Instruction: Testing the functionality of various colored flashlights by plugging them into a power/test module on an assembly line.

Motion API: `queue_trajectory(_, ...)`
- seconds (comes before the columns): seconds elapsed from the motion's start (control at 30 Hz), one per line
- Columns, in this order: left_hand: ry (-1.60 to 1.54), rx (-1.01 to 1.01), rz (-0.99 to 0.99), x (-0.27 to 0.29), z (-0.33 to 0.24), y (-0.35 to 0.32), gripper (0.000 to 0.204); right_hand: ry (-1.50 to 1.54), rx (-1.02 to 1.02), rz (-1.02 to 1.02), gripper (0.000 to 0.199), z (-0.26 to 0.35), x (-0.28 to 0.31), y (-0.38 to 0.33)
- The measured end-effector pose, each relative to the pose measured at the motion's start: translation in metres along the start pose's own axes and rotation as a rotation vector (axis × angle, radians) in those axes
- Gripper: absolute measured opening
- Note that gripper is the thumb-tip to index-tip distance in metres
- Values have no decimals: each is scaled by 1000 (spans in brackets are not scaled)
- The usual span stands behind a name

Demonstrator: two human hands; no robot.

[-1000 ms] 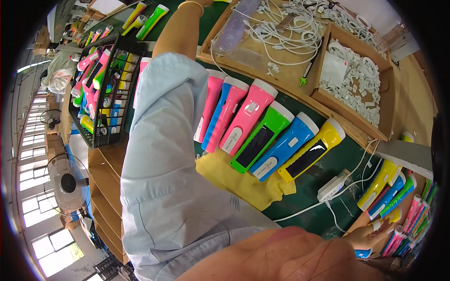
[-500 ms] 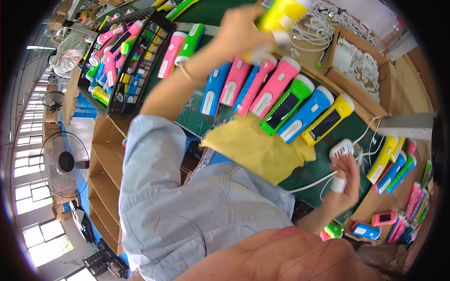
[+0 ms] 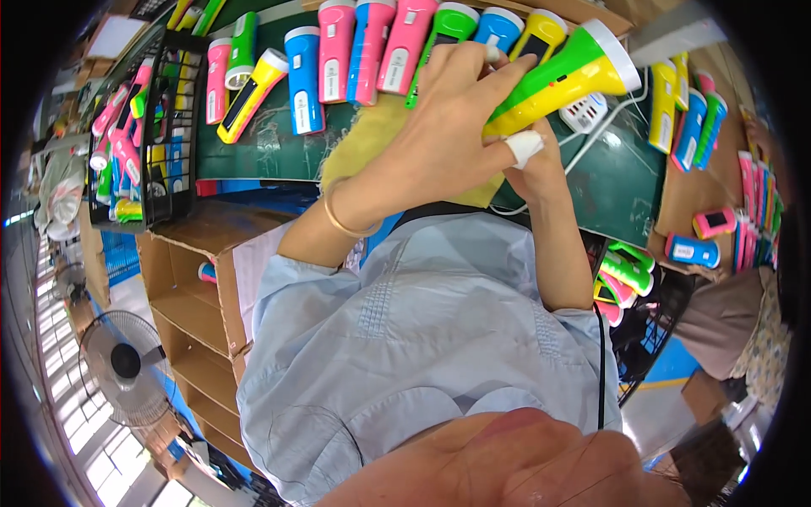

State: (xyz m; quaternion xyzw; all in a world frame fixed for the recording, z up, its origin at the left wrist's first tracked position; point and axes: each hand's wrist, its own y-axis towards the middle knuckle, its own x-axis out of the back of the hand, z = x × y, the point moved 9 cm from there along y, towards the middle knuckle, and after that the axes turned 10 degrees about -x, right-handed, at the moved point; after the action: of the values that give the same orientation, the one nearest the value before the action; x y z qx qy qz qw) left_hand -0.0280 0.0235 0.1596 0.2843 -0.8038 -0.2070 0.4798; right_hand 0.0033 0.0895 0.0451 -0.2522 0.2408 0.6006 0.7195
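A green and yellow flashlight [image 3: 562, 80] with a white-rimmed head is gripped in my left hand [image 3: 456, 118], its head tilted up to the right. White tape wraps my left thumb, and a bangle circles that wrist. Just below the flashlight is my right hand [image 3: 541, 169]; its fingers are hidden behind my left hand and the flashlight. Beyond both hands, several flashlights lie side by side, among them a blue one [image 3: 304, 84] and a pink one [image 3: 335, 59]. A yellow flashlight [image 3: 252, 97] rests slanted to their left. Beneath my left wrist lies a yellow cloth [image 3: 363, 148].
A white multi-port charger [image 3: 583, 111] with cables sits right of my hands. On the left stands a black basket [image 3: 160, 135] of flashlights above a cardboard compartment unit [image 3: 190, 291]. More flashlights lie at the right, near a person's clothed leg [image 3: 726, 325]. A fan [image 3: 127, 359] stands lower left.
My left hand has brought the flashlight down and nearer to me. My right hand has left the charger and come up beside my left. The view has turned, showing more of the right side.
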Motion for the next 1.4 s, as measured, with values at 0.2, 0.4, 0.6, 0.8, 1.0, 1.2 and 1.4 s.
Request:
queue_trajectory(0.2, -46, -29, 22, -12, -15, -10, 68, 26, 23, -52, 56, 14, -8, -9)
queue_trajectory(0.4, -525, 69, 43, -18, 4, -23, 80, -501, 630, -246, 37, 77, -14, -67)
queue_trajectory(0.6, -866, 317, -76, -63, 19, -48, 79, -1097, 365, -421, 59, 22, -10, -62)
queue_trajectory(0.8, -773, 520, -283, -52, 50, -52, 51, -798, 152, -200, 25, 13, 14, -54)
queue_trajectory(1.0, -238, 374, 57, -47, 35, -35, 58, -679, 117, -515, 29, 62, 50, -49)
queue_trajectory(1.2, 16, 204, 209, -52, 13, -30, 61, -1107, 345, -356, 29, 87, 9, -17)
queue_trajectory(1.4, -1301, 779, 3, -77, 42, -59, 48, -899, 113, -549, 23, 74, 46, -39)
